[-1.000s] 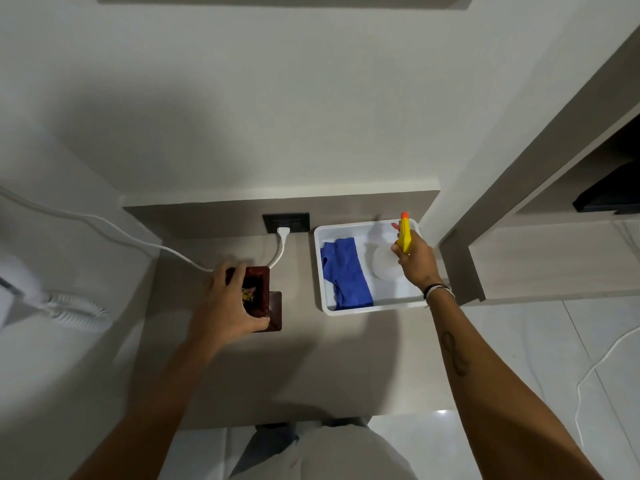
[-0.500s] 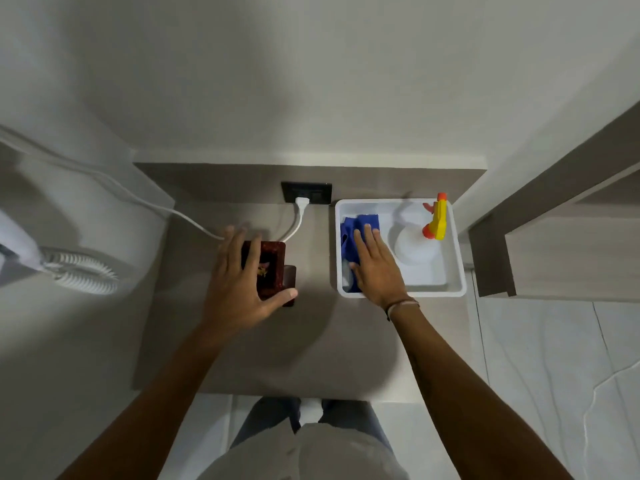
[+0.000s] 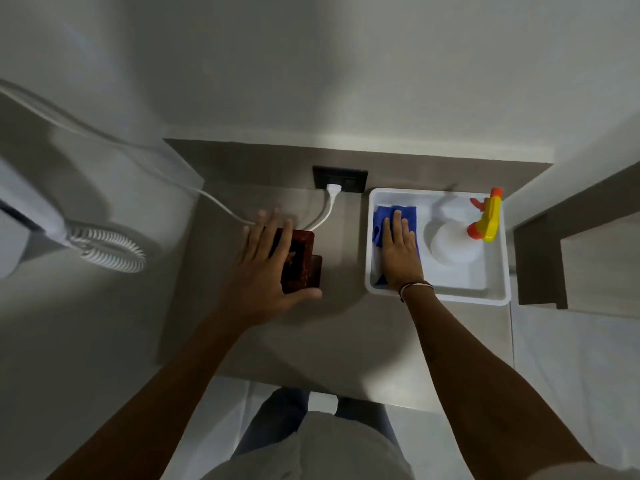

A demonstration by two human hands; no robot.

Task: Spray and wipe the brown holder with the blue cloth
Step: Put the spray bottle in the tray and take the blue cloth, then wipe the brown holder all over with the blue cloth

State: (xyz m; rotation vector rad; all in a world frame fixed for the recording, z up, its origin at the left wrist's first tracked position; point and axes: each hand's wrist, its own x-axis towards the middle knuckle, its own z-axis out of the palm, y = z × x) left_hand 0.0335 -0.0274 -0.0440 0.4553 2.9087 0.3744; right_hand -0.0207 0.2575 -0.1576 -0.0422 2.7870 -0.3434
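Observation:
The brown holder [image 3: 302,261] stands on the grey counter, left of the white tray [image 3: 450,296]. My left hand [image 3: 263,268] lies over its top, fingers spread and thumb hooked around its near side. The blue cloth [image 3: 382,216] lies in the left half of the tray. My right hand [image 3: 400,251] rests flat on the cloth with straight fingers and covers most of it. The spray bottle [image 3: 485,220], white with a yellow and orange head, stands free in the right half of the tray.
A white plug and cable [image 3: 329,202] run from the black wall socket [image 3: 340,178] just behind the holder. A wall-mounted device with a coiled white cord [image 3: 107,244] hangs at the left. A wooden shelf unit [image 3: 540,265] borders the tray on the right.
My right hand let go of the spray bottle, which now stands in the tray, and moved left onto the blue cloth. My left hand stayed on the holder, fingers more spread.

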